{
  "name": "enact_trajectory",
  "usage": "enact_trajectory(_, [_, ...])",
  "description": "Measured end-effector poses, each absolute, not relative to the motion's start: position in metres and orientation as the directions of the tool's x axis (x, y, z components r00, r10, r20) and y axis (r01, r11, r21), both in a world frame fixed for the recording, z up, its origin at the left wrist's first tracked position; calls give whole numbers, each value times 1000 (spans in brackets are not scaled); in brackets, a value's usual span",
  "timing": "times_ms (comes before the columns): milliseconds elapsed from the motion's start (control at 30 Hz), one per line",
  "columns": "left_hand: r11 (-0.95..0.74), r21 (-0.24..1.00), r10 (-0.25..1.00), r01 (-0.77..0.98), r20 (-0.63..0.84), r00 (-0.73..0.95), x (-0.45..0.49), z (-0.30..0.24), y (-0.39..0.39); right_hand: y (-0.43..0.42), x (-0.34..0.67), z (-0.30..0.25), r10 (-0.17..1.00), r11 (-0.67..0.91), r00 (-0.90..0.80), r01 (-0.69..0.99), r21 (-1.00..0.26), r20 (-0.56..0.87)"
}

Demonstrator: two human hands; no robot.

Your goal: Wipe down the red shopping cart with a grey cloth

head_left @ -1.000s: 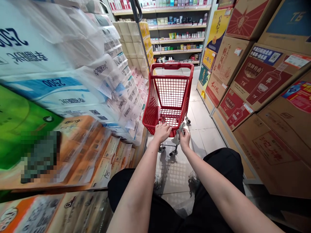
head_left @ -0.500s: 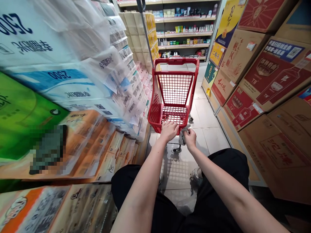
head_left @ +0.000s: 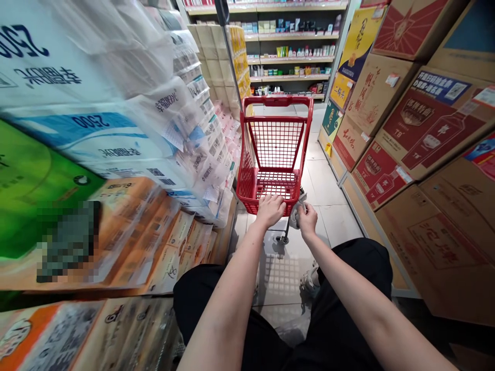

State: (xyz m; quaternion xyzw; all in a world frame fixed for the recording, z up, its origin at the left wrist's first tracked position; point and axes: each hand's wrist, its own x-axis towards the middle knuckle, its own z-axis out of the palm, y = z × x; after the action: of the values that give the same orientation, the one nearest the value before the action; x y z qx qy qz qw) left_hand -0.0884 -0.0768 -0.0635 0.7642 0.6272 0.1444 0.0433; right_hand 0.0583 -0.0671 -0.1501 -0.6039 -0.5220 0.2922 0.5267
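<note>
A small red shopping cart [head_left: 275, 149] stands on the tiled aisle floor in front of me, its basket empty and its handle at the far end. My left hand [head_left: 270, 208] rests on the cart's near rim, fingers curled over the edge. Just to its right, my right hand [head_left: 307, 216] is closed round a grey cloth [head_left: 297, 215] held against the cart's near right corner. My black-trousered legs show below the arms.
Stacked packs of tissue paper [head_left: 116, 129] wall the left side. Brown and red cardboard cartons [head_left: 417, 134] are piled along the right. Shelves of small bottles and boxes [head_left: 294, 51] close the far end. The pale floor tiles [head_left: 332, 190] run between.
The cart has turned slightly, so its near end sits a little further left and narrower. Both hands stay at the near rim; the right hand with the cloth has shifted towards the corner.
</note>
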Motion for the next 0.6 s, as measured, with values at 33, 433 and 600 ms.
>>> enact_trajectory(33, [-212, 249, 971, 945, 166, 174, -87, -63, -77, -71, 56, -145, 913, 144, 320, 325, -935, 252])
enact_trajectory(433, [-243, 231, 962, 942, 179, 204, -68, -62, -91, -9, 78, -112, 912, 195, 286, 332, -923, 295])
enact_trajectory(600, [-224, 244, 967, 944, 173, 185, -65, -62, -90, -21, 91, -107, 938, 238, 175, 307, -921, 301])
